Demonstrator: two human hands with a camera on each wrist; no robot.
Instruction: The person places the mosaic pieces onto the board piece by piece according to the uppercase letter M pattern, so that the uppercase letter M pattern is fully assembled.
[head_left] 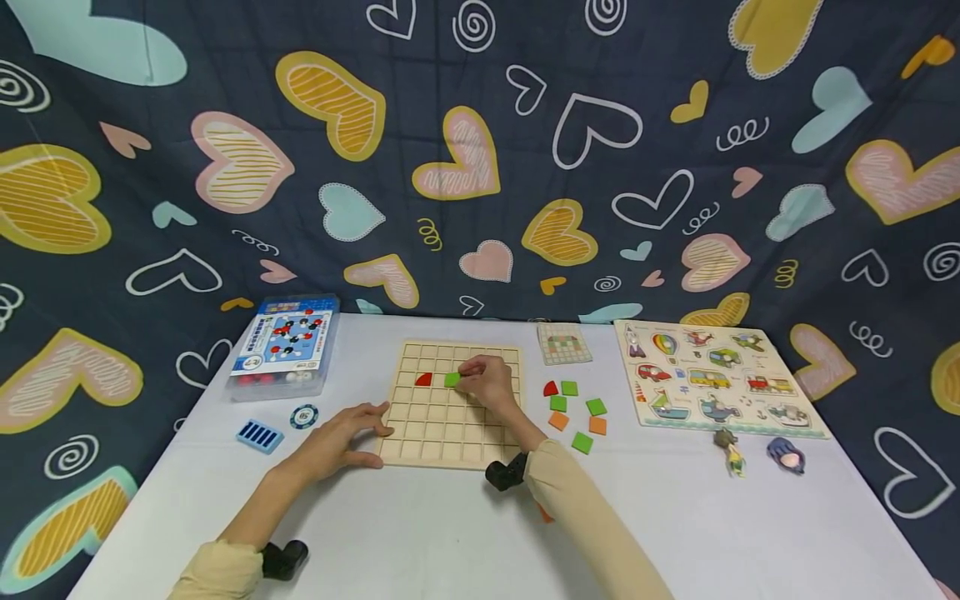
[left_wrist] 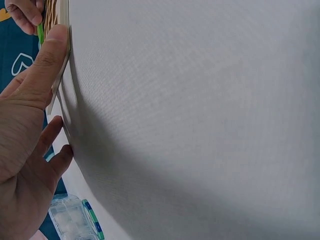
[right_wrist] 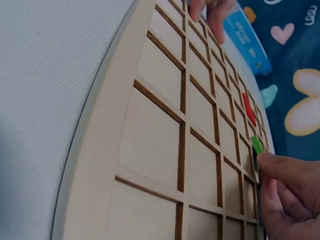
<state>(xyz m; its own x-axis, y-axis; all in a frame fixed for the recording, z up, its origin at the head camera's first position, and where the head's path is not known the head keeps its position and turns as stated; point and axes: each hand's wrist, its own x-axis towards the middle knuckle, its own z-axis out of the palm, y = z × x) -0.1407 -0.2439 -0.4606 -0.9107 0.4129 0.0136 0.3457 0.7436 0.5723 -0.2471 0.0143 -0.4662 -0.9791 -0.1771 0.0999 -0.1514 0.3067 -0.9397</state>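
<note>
My left grip (head_left: 337,440) loosely spread, right grip (head_left: 487,383) pinching.
Left touches the pale wooden grid board (head_left: 417,433); right holds a green square tile (head_left: 452,380), tilted, at far cells beside the red quarter-circle piece (head_left: 423,379). Tilt could seat it crooked; if left lets go, board could slide.

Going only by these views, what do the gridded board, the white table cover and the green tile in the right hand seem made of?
Gridded board: probably wood, pale and matte, brown sides on its grid strips.
White table cover: likely fabric, matte, with a fine weave close up.
Green tile in the right hand: evenly coloured, painted wood or plastic; unclear which.
</note>
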